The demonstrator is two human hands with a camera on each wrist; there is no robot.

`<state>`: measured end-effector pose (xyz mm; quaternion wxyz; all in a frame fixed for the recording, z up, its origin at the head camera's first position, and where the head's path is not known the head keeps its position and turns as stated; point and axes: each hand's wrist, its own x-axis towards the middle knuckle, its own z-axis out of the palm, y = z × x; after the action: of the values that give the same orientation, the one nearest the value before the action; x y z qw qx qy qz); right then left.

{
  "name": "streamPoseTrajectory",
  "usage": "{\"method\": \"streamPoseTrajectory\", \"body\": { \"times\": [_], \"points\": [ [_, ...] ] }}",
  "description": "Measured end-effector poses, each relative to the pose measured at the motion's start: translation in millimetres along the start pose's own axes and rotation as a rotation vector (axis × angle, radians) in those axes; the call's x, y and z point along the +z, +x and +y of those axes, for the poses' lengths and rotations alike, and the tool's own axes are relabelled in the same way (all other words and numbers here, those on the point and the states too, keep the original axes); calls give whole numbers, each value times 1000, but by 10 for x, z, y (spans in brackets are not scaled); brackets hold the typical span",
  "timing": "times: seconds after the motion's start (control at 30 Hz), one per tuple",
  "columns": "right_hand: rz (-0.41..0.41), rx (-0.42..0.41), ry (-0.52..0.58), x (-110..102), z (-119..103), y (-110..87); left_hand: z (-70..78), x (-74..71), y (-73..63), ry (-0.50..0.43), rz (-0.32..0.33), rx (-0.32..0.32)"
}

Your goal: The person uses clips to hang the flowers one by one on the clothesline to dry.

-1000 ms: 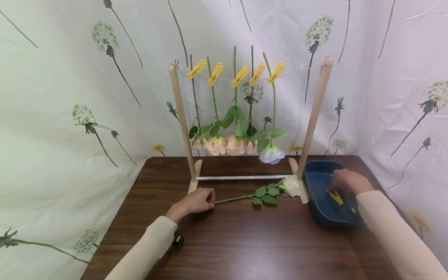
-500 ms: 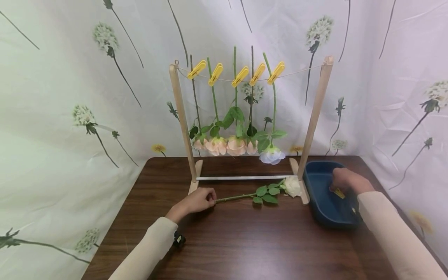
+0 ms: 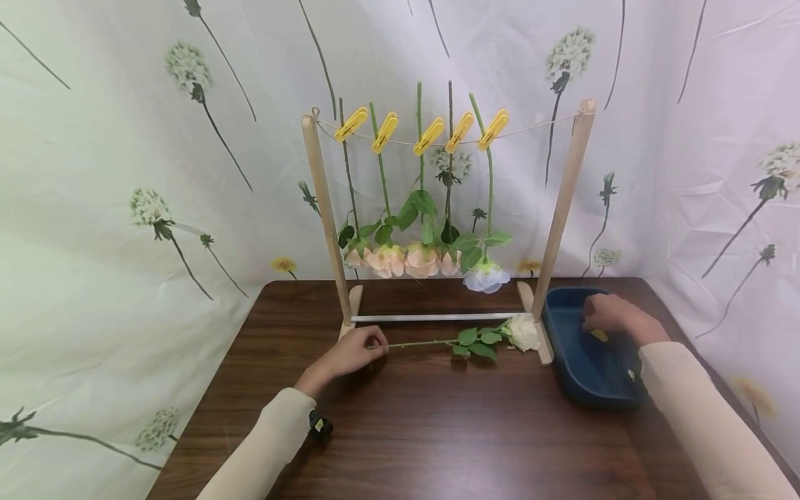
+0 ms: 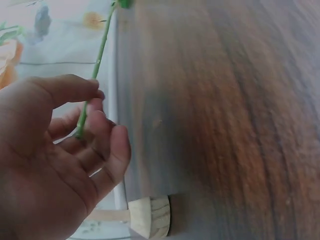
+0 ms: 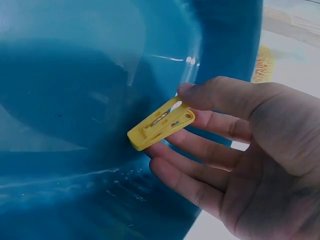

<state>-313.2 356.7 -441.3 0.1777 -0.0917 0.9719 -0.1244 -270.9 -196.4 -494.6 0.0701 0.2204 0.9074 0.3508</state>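
Observation:
My left hand [image 3: 352, 353] pinches the cut end of a white rose's green stem [image 4: 101, 52] between thumb and fingers, with the stem slightly raised. The white rose [image 3: 522, 332] lies to the right, its bloom by the foot of the wooden stand [image 3: 562, 208]. Inside the blue tub [image 3: 578, 390], my right hand [image 3: 612, 317] holds a yellow clothespin [image 5: 159, 125] by its handle end, thumb on one side and fingers on the other. The clothespin's jaw end points away from the palm.
Between the stand's posts a string [image 3: 537, 127] carries several yellow clothespins [image 3: 430, 136]. They hold upside-down roses, mostly peach [image 3: 421, 261], with a pale blue rose [image 3: 486, 278] rightmost. A white bar [image 3: 437, 318] joins the posts low down. Brown wooden table [image 3: 462, 430] lies in front.
My right hand has moved slightly left in the tub, and the clothespin has turned and come up with it. The left hand has raised the stem end a little.

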Motion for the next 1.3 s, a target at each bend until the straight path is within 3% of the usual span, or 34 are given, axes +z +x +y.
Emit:
{"method": "streamPoseTrajectory", "body": {
  "times": [0.17, 0.37, 0.53, 0.67, 0.93, 1.1, 1.3],
  "points": [
    [12, 20, 26, -29, 6, 3, 38, -53, -6, -113, 73, -23],
    [51, -2, 84, -44, -13, -13, 121, -132, -50, -300, 143, -119],
    [101, 2, 86, -69, -14, -11, 197, -172, -50, -436, 210, -119],
    [151, -32, 93, -104, -58, -35, 264, -180, -30, -571, 260, -66],
    [237, -89, 129, -154, -239, -71, 408, -135, 54, -809, 294, 179],
    [259, -85, 195, -182, -375, -81, 517, -99, 122, -905, 343, 233],
    [273, -71, 248, -214, -511, -98, 615, -55, 209, -929, 419, 288]
  ]
}}
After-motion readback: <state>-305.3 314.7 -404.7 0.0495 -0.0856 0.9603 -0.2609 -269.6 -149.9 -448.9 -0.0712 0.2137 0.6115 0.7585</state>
